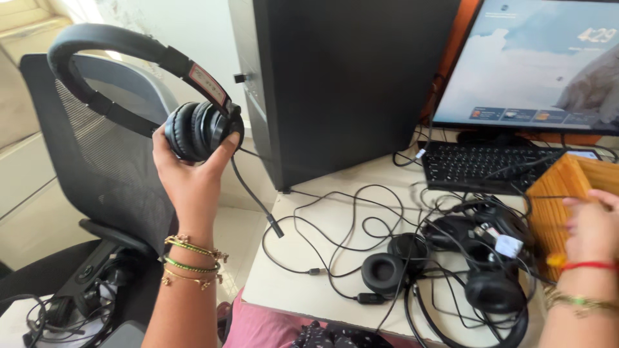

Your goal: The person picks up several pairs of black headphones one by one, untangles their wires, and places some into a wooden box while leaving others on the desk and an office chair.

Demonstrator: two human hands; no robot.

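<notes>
- Above the gap between the office chair [97,148] and the tabletop [303,277], the left hand [190,171] grips a black headset [161,90] by its folded earcups, fingers wrapped around them, headband arching up to the left.
- The headset's microphone boom [258,203] hangs down past the tabletop edge.
- On the right, the right hand [590,225] rests against a wooden box [567,193]; whether it grasps it I cannot tell.
- On the tabletop lies a tangle of more black headsets [477,258] and cables [342,225], just beside the box.
- Behind stand a black computer tower [342,84], a keyboard [477,164] and a lit monitor [535,64].
</notes>
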